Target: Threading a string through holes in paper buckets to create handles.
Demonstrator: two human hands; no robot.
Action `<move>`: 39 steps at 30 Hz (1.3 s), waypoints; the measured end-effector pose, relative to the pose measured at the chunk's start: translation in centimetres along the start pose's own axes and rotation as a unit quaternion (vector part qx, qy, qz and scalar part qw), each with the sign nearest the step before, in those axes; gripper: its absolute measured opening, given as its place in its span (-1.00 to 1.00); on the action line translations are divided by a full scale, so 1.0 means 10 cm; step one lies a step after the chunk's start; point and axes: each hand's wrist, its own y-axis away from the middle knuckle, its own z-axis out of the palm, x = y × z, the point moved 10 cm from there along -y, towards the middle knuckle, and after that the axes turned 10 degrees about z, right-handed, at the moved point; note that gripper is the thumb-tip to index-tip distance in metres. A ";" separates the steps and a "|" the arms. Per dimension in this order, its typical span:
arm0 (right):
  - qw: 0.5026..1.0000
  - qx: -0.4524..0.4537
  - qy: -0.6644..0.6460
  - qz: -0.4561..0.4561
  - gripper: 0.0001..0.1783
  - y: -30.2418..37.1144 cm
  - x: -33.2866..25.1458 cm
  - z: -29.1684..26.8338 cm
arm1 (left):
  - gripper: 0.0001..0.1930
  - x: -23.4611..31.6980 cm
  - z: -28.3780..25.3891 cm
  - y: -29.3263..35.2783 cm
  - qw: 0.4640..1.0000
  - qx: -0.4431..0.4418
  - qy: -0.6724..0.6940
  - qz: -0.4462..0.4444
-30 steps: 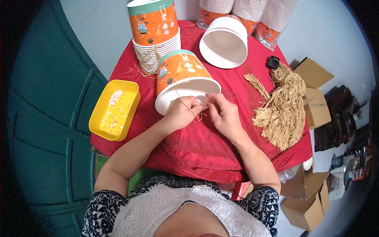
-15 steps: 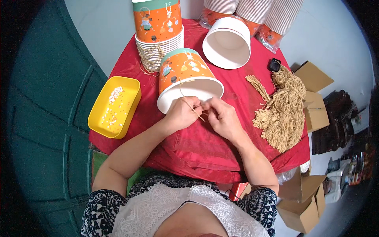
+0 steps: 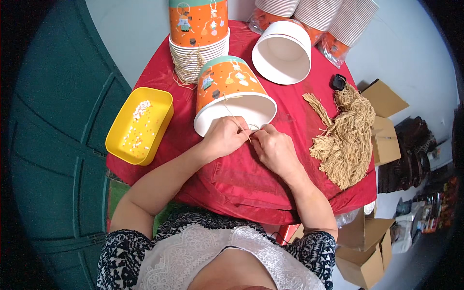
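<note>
Grip of left hand (image 3: 225,137) and right hand (image 3: 274,146): pinched narrow on string (image 3: 226,104), beside tipped bucket (image 3: 232,85) on tabletop (image 3: 241,181).

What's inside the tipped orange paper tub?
Inside the orange paper tub, only white lining shows. A tan string crosses its opening. The left hand's grip covers part of the lower rim, so anything right behind it can't be seen.
</note>
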 end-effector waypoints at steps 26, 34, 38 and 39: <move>0.988 0.009 -0.149 0.040 -0.90 -0.06 0.06 0.08 | -0.93 0.33 0.06 0.02 0.982 -0.063 -0.124 0.125; 0.978 0.000 -0.190 0.088 -0.89 -0.08 0.19 -0.08 | -0.95 0.19 -0.02 0.02 0.993 -0.020 -0.066 0.094; 0.983 -0.037 -0.123 0.132 -0.80 -0.08 0.28 -0.10 | -0.91 -0.15 -0.02 0.01 0.999 -0.010 0.046 -0.016; 0.983 -0.022 -0.105 0.147 -0.77 -0.06 0.30 -0.15 | -0.91 -0.22 0.00 0.02 0.994 -0.009 0.090 -0.055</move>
